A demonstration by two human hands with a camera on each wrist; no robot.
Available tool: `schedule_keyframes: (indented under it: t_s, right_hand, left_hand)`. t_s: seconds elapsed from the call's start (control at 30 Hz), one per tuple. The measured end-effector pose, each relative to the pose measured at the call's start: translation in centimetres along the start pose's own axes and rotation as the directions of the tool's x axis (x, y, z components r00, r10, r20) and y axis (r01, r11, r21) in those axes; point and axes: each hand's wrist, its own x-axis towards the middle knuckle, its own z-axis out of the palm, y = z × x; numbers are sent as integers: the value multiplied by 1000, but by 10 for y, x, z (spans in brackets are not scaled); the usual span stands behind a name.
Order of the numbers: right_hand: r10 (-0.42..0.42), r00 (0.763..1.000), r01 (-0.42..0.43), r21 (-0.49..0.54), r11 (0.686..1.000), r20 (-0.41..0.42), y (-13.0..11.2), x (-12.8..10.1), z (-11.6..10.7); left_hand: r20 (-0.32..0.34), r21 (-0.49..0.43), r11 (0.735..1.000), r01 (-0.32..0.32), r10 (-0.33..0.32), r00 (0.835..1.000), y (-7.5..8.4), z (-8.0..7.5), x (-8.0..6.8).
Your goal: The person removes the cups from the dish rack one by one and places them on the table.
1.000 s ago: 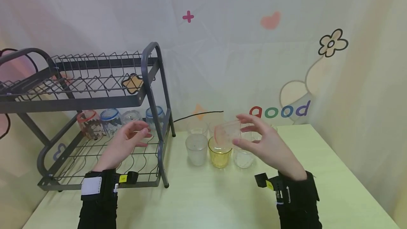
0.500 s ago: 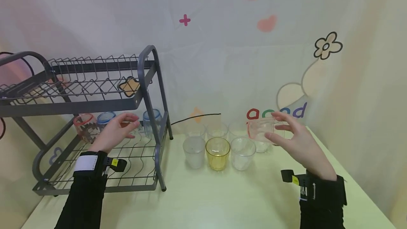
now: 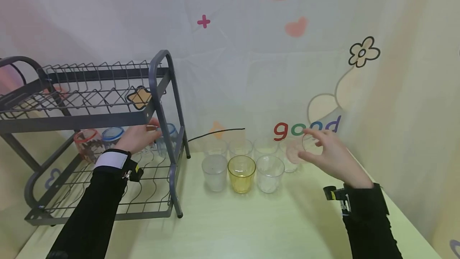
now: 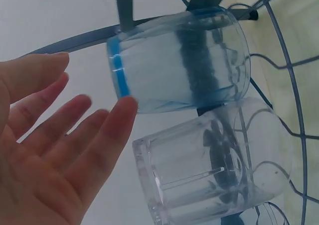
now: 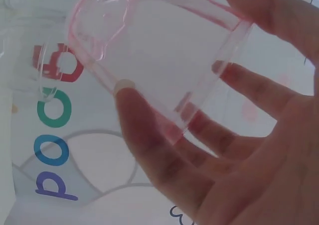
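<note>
Pink cup: the clear, pink-tinted plastic or glass tumbler [image 5: 149,41] is off the table [image 3: 230,227], near the right end of the back row; you can't tell from here which end is up.
Right hand: your right hand [image 3: 332,157] pinches it between thumb and fingers.
Left hand: your left hand [image 3: 138,137] is inside the lower rack tier, fingers parted, gripping nothing.
Blue glass: the transparent, blue-banded tumbler [image 4: 169,63] stands just beyond your left fingertips; contact unclear.
Setting down: likely the step; level the cup, keep it clear of the neighbouring glasses, release once its base sits flat.
Reaching: thumb one side, fingers the other; mind the adjoining colourless patterned tumbler [image 4: 214,160] and the dark metal rack [image 3: 153,79] post.
Since half a second ago: left hand deeper into the rack, closer to the blue glass; right hand and cup no longer cover the middle letters of "good" [image 3: 298,129].
</note>
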Motion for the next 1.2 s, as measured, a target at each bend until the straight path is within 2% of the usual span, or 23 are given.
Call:
schedule_keyframes:
  t_s: [0.17,0.27,0.5,0.6,0.7,0.93,1.1,1.2]
  right_hand:
    - [-17,999,20,-51,998,45,6,5,0]
    - [-3,996,10,-72,997,93,9,5,3]
    - [-42,987,59,-113,992,154,16,3,18]
    - [-37,984,59,-125,990,175,17,5,26]
    - [-29,980,55,-130,990,195,18,8,37]
    - [11,979,20,-150,989,203,20,12,52]
    - [44,978,-14,-141,990,206,22,14,61]
    - [68,974,-39,-136,990,217,22,14,65]
  left_hand:
    - [66,127,986,111,-120,991,2,1,13]
    - [85,147,980,131,-145,986,5,5,21]
    - [98,46,996,77,-81,992,15,22,43]
    - [90,32,994,105,-107,990,14,27,47]
    - [88,18,991,133,-134,987,8,29,47]
    - [122,66,991,117,-124,985,-5,28,48]
    - [148,72,989,131,-141,979,-6,29,48]
    - [151,103,988,115,-130,980,-5,30,47]
